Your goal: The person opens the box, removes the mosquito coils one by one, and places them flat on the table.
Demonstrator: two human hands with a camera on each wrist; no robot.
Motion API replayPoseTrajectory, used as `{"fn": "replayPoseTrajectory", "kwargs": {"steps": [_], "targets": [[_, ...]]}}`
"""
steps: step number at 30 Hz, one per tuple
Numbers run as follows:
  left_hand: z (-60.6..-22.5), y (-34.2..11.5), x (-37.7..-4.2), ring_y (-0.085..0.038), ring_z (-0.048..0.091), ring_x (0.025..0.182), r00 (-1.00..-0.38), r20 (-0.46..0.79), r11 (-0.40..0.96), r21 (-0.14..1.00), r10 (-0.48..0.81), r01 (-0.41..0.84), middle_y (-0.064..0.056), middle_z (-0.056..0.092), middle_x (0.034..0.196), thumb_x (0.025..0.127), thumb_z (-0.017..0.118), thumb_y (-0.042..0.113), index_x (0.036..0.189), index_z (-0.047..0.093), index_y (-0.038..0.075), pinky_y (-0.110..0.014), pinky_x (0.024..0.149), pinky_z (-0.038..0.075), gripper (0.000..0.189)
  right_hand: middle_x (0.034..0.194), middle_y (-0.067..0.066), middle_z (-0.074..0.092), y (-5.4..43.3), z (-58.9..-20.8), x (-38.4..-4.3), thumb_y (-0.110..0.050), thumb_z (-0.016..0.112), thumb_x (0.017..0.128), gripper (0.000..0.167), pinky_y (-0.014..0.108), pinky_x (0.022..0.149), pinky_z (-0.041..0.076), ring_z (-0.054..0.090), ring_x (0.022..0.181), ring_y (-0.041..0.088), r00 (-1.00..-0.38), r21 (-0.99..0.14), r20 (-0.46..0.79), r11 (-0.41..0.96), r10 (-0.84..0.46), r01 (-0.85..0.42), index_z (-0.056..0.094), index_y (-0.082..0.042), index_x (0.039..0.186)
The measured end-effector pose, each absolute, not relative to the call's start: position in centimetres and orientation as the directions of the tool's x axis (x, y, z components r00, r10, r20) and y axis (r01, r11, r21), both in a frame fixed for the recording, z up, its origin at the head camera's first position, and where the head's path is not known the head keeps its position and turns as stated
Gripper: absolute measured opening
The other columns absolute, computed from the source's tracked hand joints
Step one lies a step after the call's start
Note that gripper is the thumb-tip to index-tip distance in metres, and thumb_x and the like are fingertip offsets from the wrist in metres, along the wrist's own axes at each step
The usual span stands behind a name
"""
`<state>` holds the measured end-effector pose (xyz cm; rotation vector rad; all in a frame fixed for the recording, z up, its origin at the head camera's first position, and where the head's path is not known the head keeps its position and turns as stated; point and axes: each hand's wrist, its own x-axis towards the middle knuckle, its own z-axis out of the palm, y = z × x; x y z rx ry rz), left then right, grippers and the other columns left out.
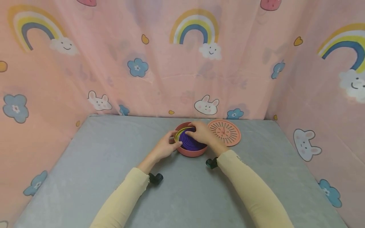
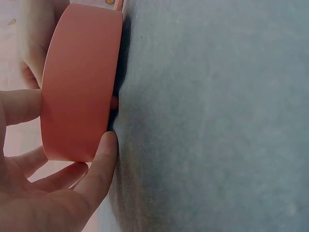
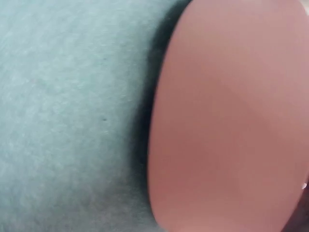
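A pink cloth point(image 1: 171, 84) printed with rainbows, white rabbits and blue flowers hangs beyond the hands and to either side of them. In front of it spreads a grey, cloth-like desk point(image 1: 182, 199) under both hands. Cream long sleeves, the right one point(image 1: 253, 193) and the left one point(image 1: 121, 199), come in from behind the hands. A round, coral-pink, shallow container point(image 1: 191, 154) with a smooth wall stands on the desk between the hands; the left wrist view shows a shadowed gap under its base. A flat, round, coral-pink slotted lid point(image 1: 224, 132) lies just beyond the right forearm, to the right of the container. The left hand point(image 1: 165, 147) is partly closed, gripping the container's wall on its left side, with the thumb at the rim. The right hand point(image 1: 203, 134) is bent over the container from the right, thumb and fingers nearly closed, pinching the far edge of a purple, ridged spiral disc point(image 1: 191, 144). A yellow ring-like piece point(image 1: 177, 136) shows beside the disc, next to the left fingertips. A small black device sits at the left wrist point(image 1: 156, 178), another at the right point(image 1: 211, 163).
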<state>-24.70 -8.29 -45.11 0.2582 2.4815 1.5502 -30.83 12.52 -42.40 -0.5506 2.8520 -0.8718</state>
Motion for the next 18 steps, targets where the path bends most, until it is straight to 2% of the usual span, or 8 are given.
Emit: {"fn": "replayPoseTrajectory", "kwargs": {"steps": [11, 18], "targets": [[-45.1, -8.3, -24.8, -0.035, 0.050, 0.135, -0.965, -0.079, 0.445, 0.895, 0.252, 0.043, -0.014, 0.044, 0.155, 0.099, 0.067, 0.031, 0.154, 0.041, 0.014, -0.052, 0.103, 0.049, 0.064, 0.131, 0.018, 0.062, 12.7, -42.1, -30.9, -0.024, 0.070, 0.098, 0.039, 0.053, 0.106, 0.046, 0.057, 0.124, 0.035, -0.922, -0.559, 0.036, 0.757, -0.385, -0.338, 0.065, -0.003, 0.130], [-45.2, -8.3, -24.8, -0.034, 0.050, 0.136, -0.966, -0.088, 0.456, 0.889, 0.245, 0.035, -0.012, 0.044, 0.155, 0.099, 0.067, 0.033, 0.154, 0.041, 0.015, -0.053, 0.104, 0.048, 0.064, 0.129, 0.019, 0.059, 13.7, -41.4, -31.1, -0.018, 0.072, 0.096, 0.034, 0.053, 0.101, 0.048, 0.058, 0.119, 0.036, -0.927, -0.620, 0.059, 0.714, -0.372, -0.326, 0.068, -0.004, 0.127]]}}
